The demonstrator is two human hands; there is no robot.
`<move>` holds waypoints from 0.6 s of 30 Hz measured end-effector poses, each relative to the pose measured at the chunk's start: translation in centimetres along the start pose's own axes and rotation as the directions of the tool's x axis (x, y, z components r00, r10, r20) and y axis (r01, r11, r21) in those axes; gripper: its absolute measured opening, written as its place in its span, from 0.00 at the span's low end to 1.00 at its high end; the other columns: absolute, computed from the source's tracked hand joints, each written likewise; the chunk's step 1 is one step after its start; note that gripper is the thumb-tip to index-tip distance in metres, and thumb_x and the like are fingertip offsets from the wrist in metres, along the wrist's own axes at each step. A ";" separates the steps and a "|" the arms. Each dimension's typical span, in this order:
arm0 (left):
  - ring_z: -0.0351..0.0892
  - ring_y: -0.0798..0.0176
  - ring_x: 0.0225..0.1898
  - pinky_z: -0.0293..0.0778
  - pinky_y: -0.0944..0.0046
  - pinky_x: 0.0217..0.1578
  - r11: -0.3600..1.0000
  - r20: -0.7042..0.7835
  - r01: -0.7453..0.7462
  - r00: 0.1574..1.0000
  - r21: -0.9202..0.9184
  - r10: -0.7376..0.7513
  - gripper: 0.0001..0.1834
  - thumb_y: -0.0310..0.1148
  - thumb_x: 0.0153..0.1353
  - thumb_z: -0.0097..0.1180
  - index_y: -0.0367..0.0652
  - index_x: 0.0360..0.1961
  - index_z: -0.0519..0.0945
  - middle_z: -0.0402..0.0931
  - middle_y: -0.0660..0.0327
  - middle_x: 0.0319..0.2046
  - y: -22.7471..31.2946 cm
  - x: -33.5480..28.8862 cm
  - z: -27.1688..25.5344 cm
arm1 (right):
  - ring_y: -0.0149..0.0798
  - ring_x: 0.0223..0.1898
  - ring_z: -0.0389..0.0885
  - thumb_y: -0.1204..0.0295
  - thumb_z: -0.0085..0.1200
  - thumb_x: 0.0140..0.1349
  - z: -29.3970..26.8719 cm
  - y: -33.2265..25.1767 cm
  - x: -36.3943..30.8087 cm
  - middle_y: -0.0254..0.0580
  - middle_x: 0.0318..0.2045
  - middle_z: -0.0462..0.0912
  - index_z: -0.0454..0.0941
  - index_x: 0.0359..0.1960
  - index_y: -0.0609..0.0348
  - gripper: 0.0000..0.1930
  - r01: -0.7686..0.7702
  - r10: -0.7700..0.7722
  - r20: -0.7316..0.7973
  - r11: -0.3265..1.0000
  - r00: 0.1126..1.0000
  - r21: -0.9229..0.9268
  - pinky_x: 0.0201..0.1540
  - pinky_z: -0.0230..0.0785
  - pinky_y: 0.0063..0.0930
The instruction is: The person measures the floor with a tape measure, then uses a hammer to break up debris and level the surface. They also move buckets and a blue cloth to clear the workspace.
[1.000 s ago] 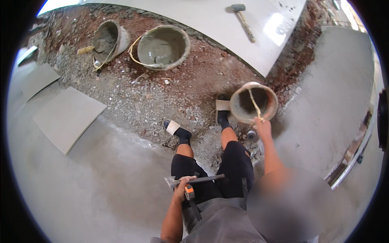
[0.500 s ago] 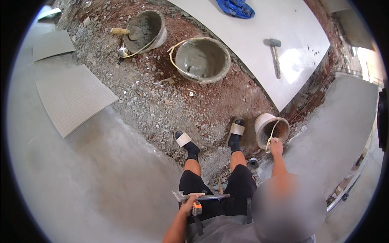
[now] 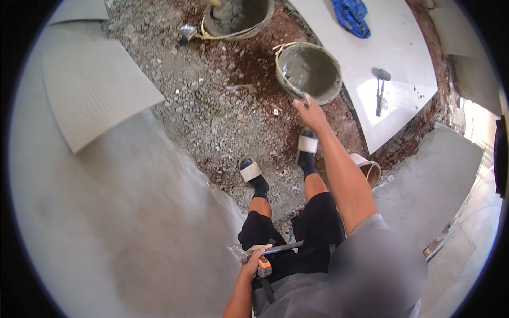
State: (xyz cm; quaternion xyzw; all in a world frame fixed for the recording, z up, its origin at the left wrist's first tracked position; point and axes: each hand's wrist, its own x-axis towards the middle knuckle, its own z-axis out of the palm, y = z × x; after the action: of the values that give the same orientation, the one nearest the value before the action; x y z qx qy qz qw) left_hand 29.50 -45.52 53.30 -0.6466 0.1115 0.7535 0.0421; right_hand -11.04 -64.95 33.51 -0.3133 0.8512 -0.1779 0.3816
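My left hand (image 3: pixel 256 256) is closed around a long, thin grey metal tool (image 3: pixel 283 247) with a pale triangular end, held level across my lap. Just below that hand, an orange and grey tape measure (image 3: pixel 264 267) sits at my waist. My right arm reaches forward over the ground. At the near rim of a round bucket (image 3: pixel 336 87) of wet grey mortar (image 3: pixel 305 71) is my right hand (image 3: pixel 313 114), its thumb and forefinger apart. The other fingers are partly hidden, and firm contact with the rim is unclear. The bucket stands upright, its yellowish rope handle (image 3: pixel 286 46) lying along the far-left rim.
Another mortar bucket (image 3: pixel 265 24) stands far left, beside a shiny metal object (image 3: pixel 186 33). A small pale bucket (image 3: pixel 371 172) is partly behind my right arm. A mallet (image 3: pixel 381 90) and blue plastic (image 3: pixel 351 17) lie on the large pale slab (image 3: pixel 389 42). Tiles (image 3: pixel 98 87) lie left of the gravel (image 3: pixel 212 114).
My right hand has let go of the small bucket's rope handle and moved forward and left to the mortar bucket's rim. My left hand still holds the metal tool. The view has shifted.
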 end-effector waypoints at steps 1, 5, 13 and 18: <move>0.74 0.68 0.40 0.67 0.68 0.46 1.000 -0.008 -0.007 1.000 -0.016 0.007 0.15 0.36 0.59 0.51 0.36 0.40 0.82 0.81 0.59 0.42 -0.3 0.1 0.2 | 0.57 0.61 0.65 0.44 0.47 0.58 1.1 -0.8 1.6 0.68 0.57 0.67 0.60 0.61 0.72 0.42 0.012 -0.014 -0.030 0.999 0.999 -0.041 0.63 0.55 0.41; 0.75 0.58 0.49 0.65 0.63 0.54 0.989 -0.054 -0.062 0.997 -0.137 0.055 0.12 0.31 0.58 0.50 0.34 0.37 0.79 0.79 0.50 0.45 -1.6 0.5 2.7 | 0.56 0.57 0.70 0.42 0.50 0.56 4.9 -3.8 7.8 0.66 0.54 0.71 0.59 0.61 0.74 0.45 -0.018 0.008 -0.067 0.988 0.998 -0.152 0.59 0.60 0.40; 0.75 0.57 0.50 0.63 0.62 0.57 0.950 -0.079 -0.007 0.997 -0.313 -0.019 0.10 0.29 0.59 0.50 0.34 0.36 0.78 0.79 0.49 0.45 -1.1 1.5 6.1 | 0.48 0.50 0.77 0.38 0.56 0.50 3.0 -4.7 11.1 0.62 0.47 0.77 0.65 0.57 0.73 0.47 0.011 0.032 -0.208 0.979 0.978 0.201 0.53 0.66 0.33; 0.75 0.59 0.50 0.62 0.63 0.58 0.944 -0.129 0.125 0.977 -0.306 -0.171 0.11 0.30 0.59 0.48 0.34 0.37 0.78 0.78 0.49 0.45 -1.2 1.3 6.1 | 0.55 0.55 0.72 0.34 0.53 0.48 4.4 -2.7 11.6 0.66 0.50 0.75 0.69 0.53 0.72 0.47 -0.023 0.022 0.015 1.000 1.000 0.006 0.58 0.61 0.40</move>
State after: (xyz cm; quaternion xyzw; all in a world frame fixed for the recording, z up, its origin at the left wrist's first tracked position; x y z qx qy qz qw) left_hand 23.63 -43.05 52.74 -0.7084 -0.0486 0.7041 -0.0071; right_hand -12.57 -74.98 25.85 -0.3037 0.8513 -0.1741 0.3908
